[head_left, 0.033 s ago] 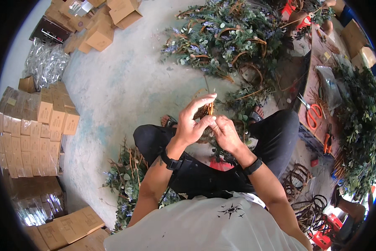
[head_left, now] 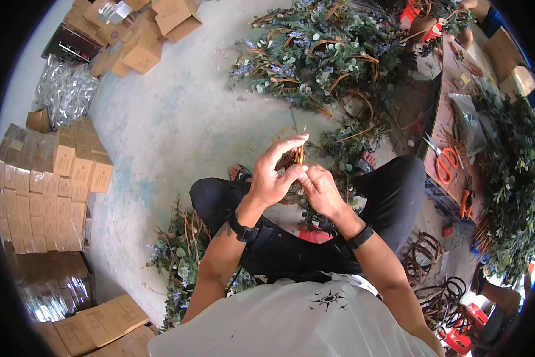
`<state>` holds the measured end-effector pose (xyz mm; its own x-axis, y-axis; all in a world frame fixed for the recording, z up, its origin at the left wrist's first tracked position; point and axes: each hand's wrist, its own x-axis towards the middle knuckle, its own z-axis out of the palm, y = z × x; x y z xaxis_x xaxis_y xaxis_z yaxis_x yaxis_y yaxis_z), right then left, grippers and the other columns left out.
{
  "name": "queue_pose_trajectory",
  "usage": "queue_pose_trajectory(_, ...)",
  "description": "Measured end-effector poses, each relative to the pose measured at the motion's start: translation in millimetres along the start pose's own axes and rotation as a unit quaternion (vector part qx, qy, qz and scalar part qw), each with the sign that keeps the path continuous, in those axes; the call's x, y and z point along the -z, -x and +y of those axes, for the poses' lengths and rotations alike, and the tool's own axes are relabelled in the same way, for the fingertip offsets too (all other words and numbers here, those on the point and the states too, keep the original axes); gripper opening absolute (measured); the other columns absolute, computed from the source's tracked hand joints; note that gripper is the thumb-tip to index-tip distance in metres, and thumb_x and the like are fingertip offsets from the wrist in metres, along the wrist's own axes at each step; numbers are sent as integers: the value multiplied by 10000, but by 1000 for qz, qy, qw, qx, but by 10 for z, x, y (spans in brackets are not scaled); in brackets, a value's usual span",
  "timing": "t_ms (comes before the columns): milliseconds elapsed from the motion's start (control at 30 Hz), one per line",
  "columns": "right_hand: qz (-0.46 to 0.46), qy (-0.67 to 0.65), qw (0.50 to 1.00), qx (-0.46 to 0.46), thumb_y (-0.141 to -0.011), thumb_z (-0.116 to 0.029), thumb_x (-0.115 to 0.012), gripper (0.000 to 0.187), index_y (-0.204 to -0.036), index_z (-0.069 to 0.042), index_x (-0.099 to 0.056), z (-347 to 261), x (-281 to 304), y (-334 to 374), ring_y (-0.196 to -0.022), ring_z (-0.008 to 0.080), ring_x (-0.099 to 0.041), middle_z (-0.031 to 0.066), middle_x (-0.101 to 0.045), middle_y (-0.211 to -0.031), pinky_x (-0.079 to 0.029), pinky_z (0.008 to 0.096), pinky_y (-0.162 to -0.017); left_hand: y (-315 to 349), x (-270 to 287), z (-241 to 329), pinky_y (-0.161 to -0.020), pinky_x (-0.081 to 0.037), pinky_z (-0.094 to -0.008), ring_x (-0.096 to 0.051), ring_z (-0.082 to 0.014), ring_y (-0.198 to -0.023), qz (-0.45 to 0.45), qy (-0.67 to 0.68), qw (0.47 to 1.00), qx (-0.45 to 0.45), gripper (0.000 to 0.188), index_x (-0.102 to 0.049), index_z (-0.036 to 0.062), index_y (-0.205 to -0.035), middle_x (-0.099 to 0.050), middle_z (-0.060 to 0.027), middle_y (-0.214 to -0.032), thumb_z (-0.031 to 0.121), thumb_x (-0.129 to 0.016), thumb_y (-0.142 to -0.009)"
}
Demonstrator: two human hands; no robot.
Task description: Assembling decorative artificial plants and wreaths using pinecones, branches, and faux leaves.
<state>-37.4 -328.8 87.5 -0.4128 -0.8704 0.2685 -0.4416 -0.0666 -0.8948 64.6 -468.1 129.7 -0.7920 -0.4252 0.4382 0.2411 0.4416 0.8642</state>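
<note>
Between my knees, my left hand (head_left: 275,174) is closed around a bundle of brown twigs (head_left: 300,156), its fingers reaching over the far side. My right hand (head_left: 322,189) presses against it from the right, thumb and fingers pinched together close to my left thumb. What the right fingertips hold is too small to make out. Green leafy sprigs (head_left: 315,219) show below my hands, partly hidden by them. Beyond my hands, on the floor, lies a large heap of greenery wreaths (head_left: 321,56) with purple flowers and twig rings.
On the low table (head_left: 444,128) at right are orange-handled scissors (head_left: 443,158), orange-handled pliers (head_left: 467,199) and leafy stems (head_left: 508,178). Bare vine rings (head_left: 423,257) lie beside my right leg. More flowered greenery (head_left: 181,262) rests at left, near stacked cartons (head_left: 44,205). Another person sits at far right.
</note>
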Motion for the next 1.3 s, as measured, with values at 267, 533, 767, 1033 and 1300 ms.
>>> queue_pose_trajectory(267,-54,114,991,-34,-1058,-370,-526,374,-942,-23,-607,-162,195,-83,-915,452,-625,219,-654,-895,-501,528,-772,-51,-8,-16,-917,-532,-347,-685,-231,-1029,2,-23,1000,14,323,-660,7,-1201,-702,-146,-1206,195,-706,-943)
queue_pose_trajectory(533,-51,94,994,-22,-1054,-355,-533,359,-973,-14,-611,-76,179,-82,-916,460,-624,234,-650,-917,-500,531,-782,-23,-90,13,-911,-527,-345,-671,-202,-998,15,-5,999,47,303,-676,6,-1164,-707,-125,-1160,214,-715,-947)
queue_pose_trajectory(767,-81,136,987,-13,-1052,-251,-548,263,-979,-6,-608,90,160,-46,-872,435,-594,206,-624,-873,-479,511,-773,-50,-23,-11,-990,-511,-370,-667,-237,-1118,-32,-29,999,1,380,-637,0,-1224,-705,-145,-1226,207,-747,-924)
queue_pose_trajectory(1033,-65,84,994,1,-1044,-282,-559,287,-954,-13,-607,52,168,124,-846,464,-615,230,-634,-862,-500,538,-730,40,-79,44,-1036,-503,-392,-654,-260,-1195,-41,-28,998,28,486,-606,-14,-1271,-685,-172,-1302,278,-776,-921)
queue_pose_trajectory(1300,-78,76,994,26,-1049,-276,-556,315,-896,-3,-589,-48,196,34,-837,473,-603,225,-627,-864,-487,535,-721,56,-38,24,-1031,-514,-383,-652,-237,-1193,-40,66,996,34,499,-595,-16,-1301,-664,-177,-1340,292,-758,-944)
